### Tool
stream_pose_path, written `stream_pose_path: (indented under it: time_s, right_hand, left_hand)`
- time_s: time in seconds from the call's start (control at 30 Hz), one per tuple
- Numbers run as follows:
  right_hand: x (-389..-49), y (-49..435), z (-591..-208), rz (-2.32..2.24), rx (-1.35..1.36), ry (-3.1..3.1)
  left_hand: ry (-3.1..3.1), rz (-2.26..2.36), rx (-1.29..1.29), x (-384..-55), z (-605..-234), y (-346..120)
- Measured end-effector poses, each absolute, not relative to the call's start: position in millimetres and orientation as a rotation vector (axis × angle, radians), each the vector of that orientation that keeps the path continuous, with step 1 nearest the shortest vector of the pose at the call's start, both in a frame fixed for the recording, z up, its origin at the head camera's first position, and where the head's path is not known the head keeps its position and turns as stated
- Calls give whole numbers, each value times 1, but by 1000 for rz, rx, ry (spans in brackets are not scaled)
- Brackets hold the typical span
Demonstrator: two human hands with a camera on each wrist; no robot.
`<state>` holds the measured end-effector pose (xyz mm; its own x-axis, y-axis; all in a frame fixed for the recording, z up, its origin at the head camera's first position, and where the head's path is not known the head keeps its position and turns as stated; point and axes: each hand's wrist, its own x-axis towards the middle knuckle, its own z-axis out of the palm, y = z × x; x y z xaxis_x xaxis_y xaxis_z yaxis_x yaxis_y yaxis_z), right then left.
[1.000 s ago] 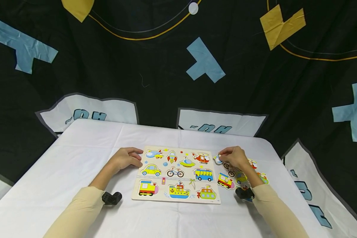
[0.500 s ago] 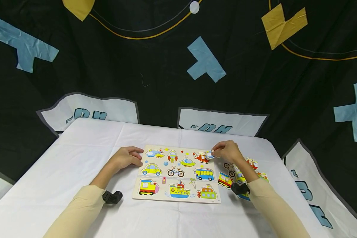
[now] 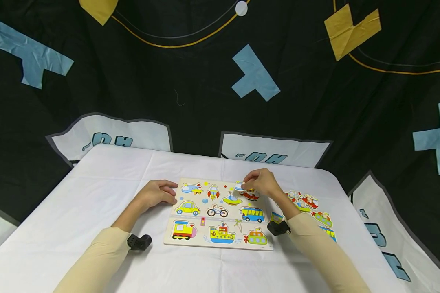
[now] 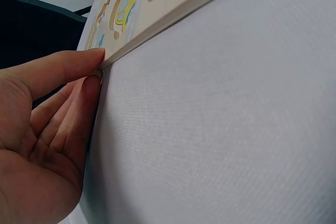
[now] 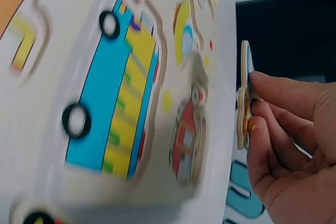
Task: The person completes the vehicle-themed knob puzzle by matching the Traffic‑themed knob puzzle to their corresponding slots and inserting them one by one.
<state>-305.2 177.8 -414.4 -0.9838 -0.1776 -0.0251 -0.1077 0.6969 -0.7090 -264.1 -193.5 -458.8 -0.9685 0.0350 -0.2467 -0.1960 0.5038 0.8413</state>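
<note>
A wooden puzzle board (image 3: 220,240) with recessed vehicle pictures lies on the white table. At its upper left edge is my left hand (image 3: 155,194); in the left wrist view the thumb and a finger (image 4: 84,106) pinch the board's rim. Over the upper right of the board, my right hand (image 3: 262,181) holds a thin light-blue and yellow puzzle piece (image 3: 238,186) between thumb and fingers. From the right wrist view the piece (image 5: 243,98) is seen edge-on, raised off the board, so its full picture is hidden. The helicopter picture (image 3: 251,196) is below this hand.
Loose puzzle pieces lie right of the board, including a red helicopter piece (image 3: 310,201) and a green submarine piece (image 3: 322,219). The right forearm covers part of this pile. A black curtain (image 3: 190,89) hangs behind the table (image 3: 161,268).
My right hand has carried the light-blue piece leftward from beside the pile to above the board's upper right. More loose pieces show beyond the forearm. The left hand stays on the board's edge.
</note>
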Motion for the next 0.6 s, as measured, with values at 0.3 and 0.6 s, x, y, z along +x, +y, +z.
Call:
stream_pose_path:
  time_s: [0.3,0.6]
  right_hand:
    - [-310,134,-419,-1197,-275,2779]
    - [-314,89,-421,-1280,-356,2721]
  left_hand:
    - [2514,1460,-127,-264,-458,-194]
    - [2503,1478,-118,-264,-460,-195]
